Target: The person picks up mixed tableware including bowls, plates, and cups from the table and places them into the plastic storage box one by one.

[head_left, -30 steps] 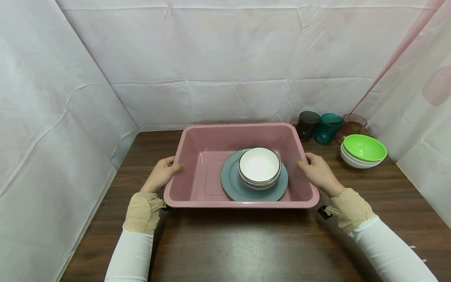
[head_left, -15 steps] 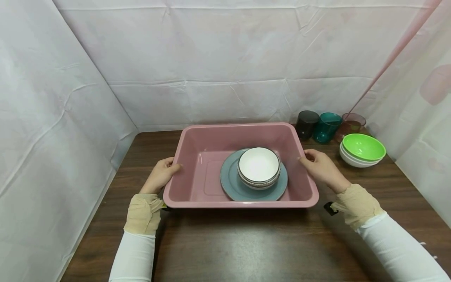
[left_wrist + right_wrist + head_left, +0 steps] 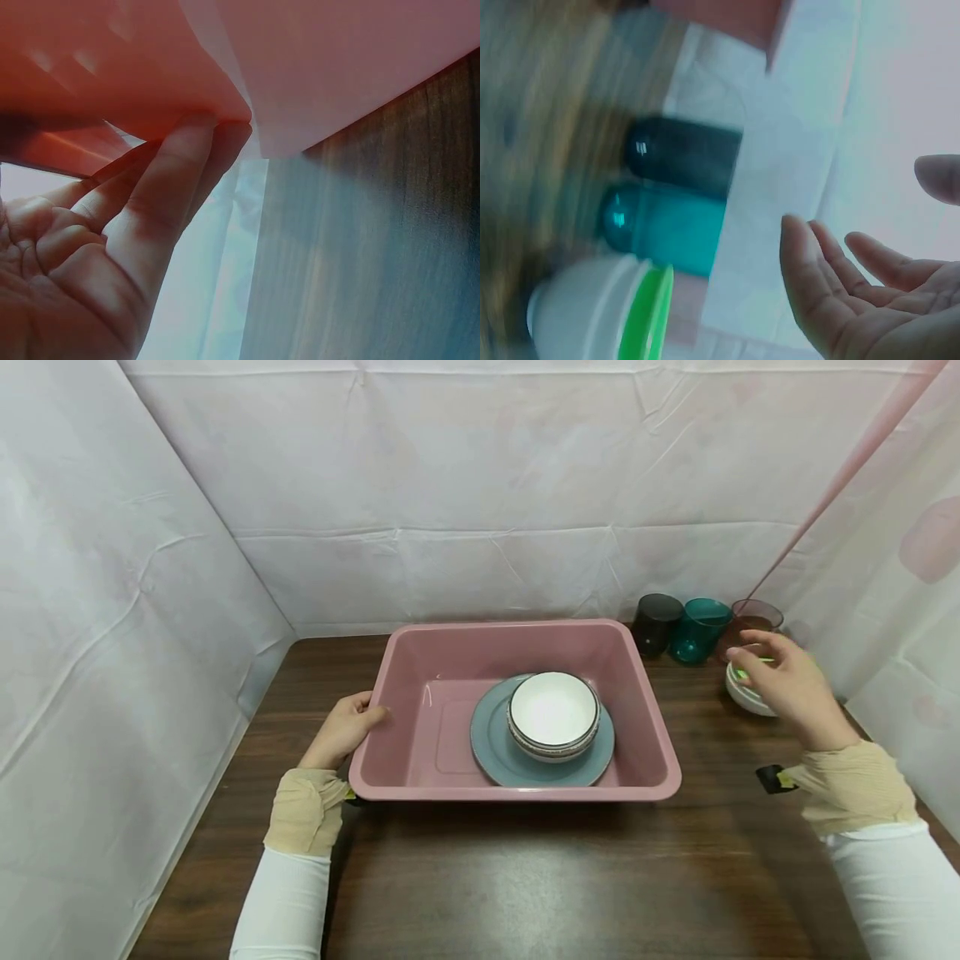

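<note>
A pink plastic basin stands on the dark wooden table. My left hand grips its left rim, thumb over the edge and fingers underneath, as the left wrist view also shows. In the basin's right half lies a grey-blue plate, bearing a stack of white bowls with dark rims. My right hand hovers above a stack of white bowls topped by a green bowl, mostly covering it in the head view. Nothing sits between its loosely spread fingers and thumb.
Behind the bowl stack stand a dark tumbler, a teal tumbler and a reddish clear tumbler, close to the basin's far right corner. White cloth hangs at the back and both sides.
My right hand has let go of the basin's right rim and moved right to above the green-topped bowls. My left hand and the basin stay where they were.
</note>
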Demonstrator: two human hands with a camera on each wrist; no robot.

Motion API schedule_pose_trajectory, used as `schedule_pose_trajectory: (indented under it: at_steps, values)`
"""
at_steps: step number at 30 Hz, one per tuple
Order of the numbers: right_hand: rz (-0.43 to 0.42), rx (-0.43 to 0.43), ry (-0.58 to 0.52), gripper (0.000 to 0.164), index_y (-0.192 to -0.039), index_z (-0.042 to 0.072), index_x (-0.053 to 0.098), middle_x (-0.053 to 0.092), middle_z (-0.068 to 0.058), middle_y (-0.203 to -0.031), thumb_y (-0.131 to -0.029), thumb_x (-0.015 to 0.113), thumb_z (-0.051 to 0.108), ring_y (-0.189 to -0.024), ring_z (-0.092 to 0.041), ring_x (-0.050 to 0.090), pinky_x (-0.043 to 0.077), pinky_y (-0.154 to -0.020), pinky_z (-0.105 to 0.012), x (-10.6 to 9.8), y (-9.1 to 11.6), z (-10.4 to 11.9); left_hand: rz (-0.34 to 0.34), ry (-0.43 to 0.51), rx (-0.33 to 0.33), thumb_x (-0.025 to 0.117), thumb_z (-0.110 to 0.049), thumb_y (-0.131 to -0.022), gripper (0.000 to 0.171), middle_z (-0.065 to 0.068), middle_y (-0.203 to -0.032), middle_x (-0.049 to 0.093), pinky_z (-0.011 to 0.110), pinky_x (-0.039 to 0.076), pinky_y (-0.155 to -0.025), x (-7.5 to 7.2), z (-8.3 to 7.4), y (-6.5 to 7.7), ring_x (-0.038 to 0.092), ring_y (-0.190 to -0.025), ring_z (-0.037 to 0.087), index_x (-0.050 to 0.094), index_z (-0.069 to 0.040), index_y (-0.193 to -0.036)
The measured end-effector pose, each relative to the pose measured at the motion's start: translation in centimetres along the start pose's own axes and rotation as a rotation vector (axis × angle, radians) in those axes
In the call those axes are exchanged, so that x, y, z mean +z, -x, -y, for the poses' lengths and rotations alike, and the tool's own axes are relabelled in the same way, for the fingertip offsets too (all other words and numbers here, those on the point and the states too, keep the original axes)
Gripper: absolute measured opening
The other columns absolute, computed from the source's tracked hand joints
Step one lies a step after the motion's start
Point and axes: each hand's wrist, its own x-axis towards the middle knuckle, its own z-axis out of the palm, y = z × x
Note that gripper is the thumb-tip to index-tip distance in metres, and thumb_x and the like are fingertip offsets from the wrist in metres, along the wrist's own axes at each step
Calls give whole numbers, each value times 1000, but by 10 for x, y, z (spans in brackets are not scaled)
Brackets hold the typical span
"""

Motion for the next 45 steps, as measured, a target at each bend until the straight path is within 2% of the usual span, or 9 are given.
schedule_pose_trajectory:
  at_steps: [2,8,12,18,25,28,31,35,45]
  values:
    - [-41,38,31,71,-150,-2,29,49,1,-117,-100,48,44,-76,21,49,45,-65,-5,-12,-1,-5,4,-6,-1,53,-14,-94,47,31,-107,67,28,58,-66,0,0,0,70,-74,13,50,11,-134]
    - [-111,124,84,74,-154,3,24,43,-25,-146,-99,44,47,-120,-4,49,33,-69,-3,-40,-4,-34,7,-33,-7,53,-15,-95,46,30,-107,67,27,57,-67,-1,-2,0,69,-76,14,51,10,-133]
    - [-121,145,145,75,-153,-3,23,40,-38,-143,-99,42,46,-110,-7,51,32,-70,-11,-50,-2,-45,3,-38,-7,53,-14,-94,46,30,-107,67,27,57,-67,-1,-1,-1,69,-74,12,50,12,-132]
    - [-110,168,192,75,-149,-12,20,38,-47,-136,-99,39,40,-118,-56,39,29,-68,-16,-57,-5,-62,7,-25,-13,52,-14,-94,47,29,-107,67,27,57,-68,0,0,-1,68,-74,10,48,12,-134]
    - [-135,180,241,72,-144,-18,26,43,-49,-128,-98,43,34,-111,-57,46,32,-59,-14,-57,-11,-89,19,-1,-11,51,-14,-95,47,32,-109,65,28,58,-68,-1,2,-1,69,-76,13,48,11,-134]
    - [-136,195,256,71,-142,-20,28,45,-48,-126,-97,44,33,-90,-37,58,34,-58,-14,-55,-13,-96,18,3,-8,51,-14,-95,46,31,-108,66,28,58,-68,-1,3,-2,69,-75,12,49,11,-133]
    - [-134,193,274,68,-138,-23,32,47,-48,-124,-96,44,30,-88,-33,57,35,-58,-14,-54,-14,-101,12,-1,-5,52,-14,-95,45,30,-106,66,28,58,-68,-1,3,-2,69,-74,12,50,11,-132]
    - [-133,175,308,61,-130,-24,42,48,-47,-122,-94,45,26,-101,-50,50,35,-60,-19,-51,-16,-108,2,-15,2,51,-14,-95,45,29,-106,67,28,58,-68,0,1,-1,69,-74,13,50,11,-132]
    - [-138,175,360,52,-119,-23,52,52,-44,-115,-89,47,19,-89,-45,53,37,-59,-25,-48,-20,-116,-6,-12,7,51,-13,-95,44,29,-107,66,27,57,-68,1,1,0,69,-77,14,50,12,-132]
